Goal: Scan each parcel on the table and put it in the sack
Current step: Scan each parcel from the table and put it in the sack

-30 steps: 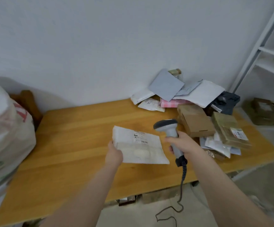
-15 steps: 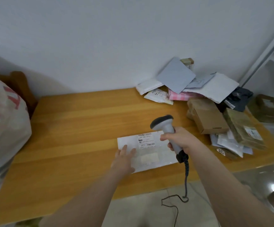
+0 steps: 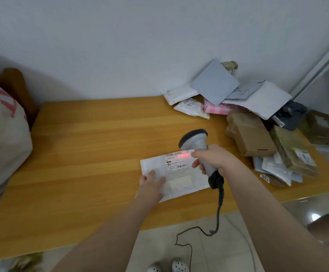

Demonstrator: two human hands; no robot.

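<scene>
One white parcel (image 3: pixel 179 173) lies flat on the bench (image 3: pixel 93 154), label up, near the front edge and right of the middle. Your left grip (image 3: pixel 152 181) rests on the parcel's near left corner with the fingers straight and spread, pressing it down and curled round nothing. Your right grip (image 3: pixel 212 159) is wrapped round the handle of the grey scanner (image 3: pixel 196 141), whose dark head hangs just above the parcel's far right corner. A red scan line (image 3: pixel 183 155) glows across the top barcode of the label (image 3: pixel 176 162). The scanner's black cable (image 3: pixel 217 211) drops from the handle past the bench edge toward the tiled floor. The sack (image 3: pixel 0 144), white with red print, bulges at the far left, well apart from the parcel. A heap of parcels (image 3: pixel 267 99) sits at the bench's right end against the wall, among them a grey mailer (image 3: pixel 214 82), a pink checked packet (image 3: pixel 216 107) and a brown box (image 3: pixel 252 134).
</scene>
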